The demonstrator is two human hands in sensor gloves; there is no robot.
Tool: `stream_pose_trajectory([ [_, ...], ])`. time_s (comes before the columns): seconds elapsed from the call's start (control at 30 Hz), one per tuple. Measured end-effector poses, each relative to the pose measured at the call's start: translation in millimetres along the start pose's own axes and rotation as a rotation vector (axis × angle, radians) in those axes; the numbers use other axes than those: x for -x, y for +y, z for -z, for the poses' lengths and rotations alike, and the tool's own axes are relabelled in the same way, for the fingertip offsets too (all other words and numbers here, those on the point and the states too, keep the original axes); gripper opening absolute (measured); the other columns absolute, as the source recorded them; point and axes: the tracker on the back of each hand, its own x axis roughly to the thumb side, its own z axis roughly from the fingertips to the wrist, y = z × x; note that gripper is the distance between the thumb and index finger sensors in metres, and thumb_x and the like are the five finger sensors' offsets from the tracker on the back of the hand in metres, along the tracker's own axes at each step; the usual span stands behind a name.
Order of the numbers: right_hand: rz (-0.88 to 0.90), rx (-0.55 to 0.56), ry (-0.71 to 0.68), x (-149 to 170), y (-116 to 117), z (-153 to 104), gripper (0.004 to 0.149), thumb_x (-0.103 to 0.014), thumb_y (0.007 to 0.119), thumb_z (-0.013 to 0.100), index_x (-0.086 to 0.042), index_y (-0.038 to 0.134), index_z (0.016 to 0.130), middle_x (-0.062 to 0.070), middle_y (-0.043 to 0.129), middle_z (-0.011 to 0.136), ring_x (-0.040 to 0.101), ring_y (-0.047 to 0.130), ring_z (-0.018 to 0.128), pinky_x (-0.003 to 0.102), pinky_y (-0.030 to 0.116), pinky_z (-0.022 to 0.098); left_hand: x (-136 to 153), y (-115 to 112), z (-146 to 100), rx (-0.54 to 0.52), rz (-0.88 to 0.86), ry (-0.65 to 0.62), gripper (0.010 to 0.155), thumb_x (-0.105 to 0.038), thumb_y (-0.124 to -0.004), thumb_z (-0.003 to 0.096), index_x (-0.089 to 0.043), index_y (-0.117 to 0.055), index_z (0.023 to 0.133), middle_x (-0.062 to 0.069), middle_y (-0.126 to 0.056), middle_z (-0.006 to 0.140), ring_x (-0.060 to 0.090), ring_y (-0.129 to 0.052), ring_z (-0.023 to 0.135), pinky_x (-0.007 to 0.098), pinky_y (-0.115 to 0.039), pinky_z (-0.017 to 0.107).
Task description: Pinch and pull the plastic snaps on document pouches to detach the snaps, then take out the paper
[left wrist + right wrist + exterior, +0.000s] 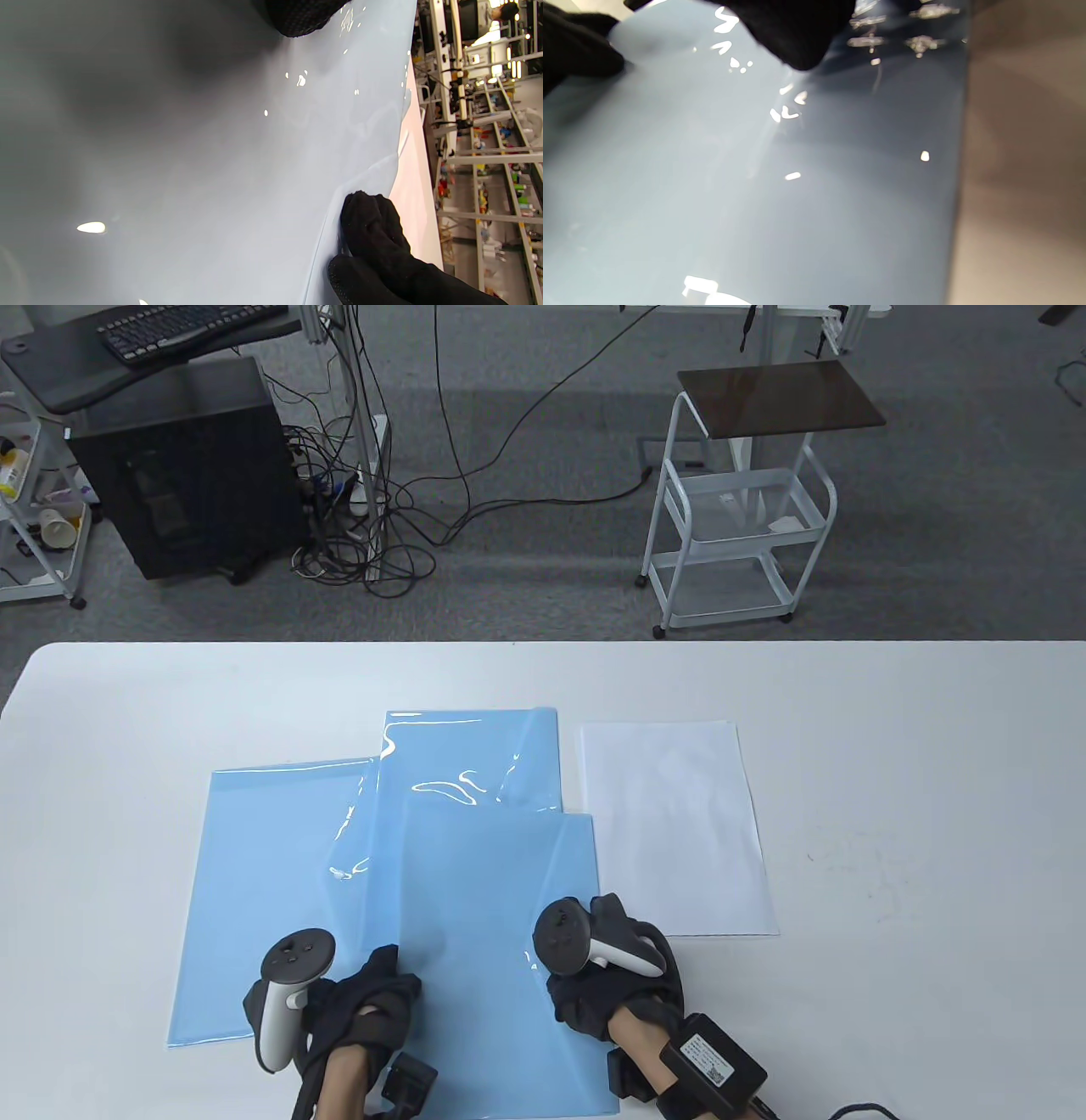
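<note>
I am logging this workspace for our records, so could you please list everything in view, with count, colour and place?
document pouches: three, light blue, overlapping on the table's left-centre; the nearest on top.
sheet of paper: one, white, flat on the table right of the pouches.
table: one, white, across the foreground.
trolley: one, white frame with dark brown top, on the floor beyond the table, right.
computer tower: one, black, on the floor, far left.
keyboard: one, black, on a dark desk, top left.
left hand: black glove, at the top pouch's left edge.
right hand: black glove, at that pouch's right edge.
</note>
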Motion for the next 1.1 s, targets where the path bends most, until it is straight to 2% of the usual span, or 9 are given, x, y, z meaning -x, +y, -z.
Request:
stream_pose_trajectory([
  [0.2, 0.017, -0.016, 0.002, 5, 1, -5, 0.063, -0.030, 0.070, 0.056, -0.011, 0.039, 0.107, 0.032, 0.018, 0.114, 0.067, 0.015, 0.092, 0.082, 0.025, 0.058, -1, -1, 0, -0.018, 0.020, 0.004, 0.052, -0.020, -0.066, 0.0588, -0.016, -0.049, 0.108, 0.005, -0.081, 0.099, 0.028, -0.099, 0.073, 0.043, -0.086, 0.054],
  [0.33, 0.021, 0.119, -0.004, 12, -7, -17, 0.067, -0.039, 0.069, 0.055, -0.009, 0.046, 0.110, 0.035, 0.027, 0.116, 0.067, 0.023, 0.095, 0.083, 0.031, 0.059, -2, -2, -1, -0.029, 0.034, 0.004, 0.052, -0.020, -0.066, 0.0587, -0.016, -0.049, 0.107, 0.005, -0.081, 0.099, 0.028, -0.099, 0.073, 0.043, -0.086, 0.053],
  [0.43, 0.044, 0.236, 0.002, 22, -21, -34, 0.067, -0.042, 0.069, 0.055, -0.008, 0.052, 0.110, 0.036, 0.039, 0.117, 0.068, 0.037, 0.097, 0.083, 0.040, 0.060, -2, -2, -1, -0.032, 0.037, 0.004, 0.051, -0.020, -0.066, 0.0587, -0.016, -0.049, 0.107, 0.005, -0.081, 0.099, 0.028, -0.099, 0.073, 0.043, -0.086, 0.054],
  [0.57, 0.026, 0.342, 0.036, 38, -37, -57, 0.072, -0.049, 0.071, 0.054, -0.009, 0.053, 0.111, 0.035, 0.044, 0.119, 0.067, 0.045, 0.099, 0.082, 0.047, 0.060, -2, -2, -1, -0.030, 0.037, 0.003, 0.052, -0.018, -0.066, 0.0579, -0.016, -0.049, 0.108, 0.006, -0.080, 0.099, 0.028, -0.098, 0.073, 0.044, -0.086, 0.054],
  [0.77, 0.041, 0.476, 0.097, 69, -52, -92, 0.085, -0.059, 0.069, 0.052, -0.006, 0.045, 0.114, 0.037, 0.038, 0.120, 0.069, 0.044, 0.098, 0.084, 0.047, 0.059, -3, -2, -1, -0.029, 0.043, 0.004, 0.054, -0.015, -0.067, 0.0565, -0.016, -0.049, 0.107, 0.006, -0.080, 0.100, 0.028, -0.098, 0.074, 0.044, -0.086, 0.055],
  [0.93, 0.050, 0.596, 0.150, 95, -59, -113, 0.086, -0.062, 0.068, 0.052, -0.010, 0.042, 0.116, 0.036, 0.034, 0.122, 0.069, 0.040, 0.100, 0.085, 0.044, 0.059, -3, -3, -1, -0.035, 0.053, 0.005, 0.055, -0.013, -0.068, 0.0558, -0.016, -0.048, 0.107, 0.006, -0.079, 0.100, 0.029, -0.097, 0.074, 0.045, -0.085, 0.055],
  [1.1, 0.063, 0.666, 0.196, 117, -59, -125, 0.086, -0.064, 0.067, 0.051, -0.015, 0.040, 0.117, 0.034, 0.028, 0.123, 0.070, 0.033, 0.101, 0.087, 0.039, 0.059, -3, -4, 0, -0.041, 0.062, 0.008, 0.056, -0.012, -0.068, 0.0553, -0.016, -0.048, 0.107, 0.006, -0.078, 0.101, 0.029, -0.097, 0.075, 0.045, -0.085, 0.056],
])
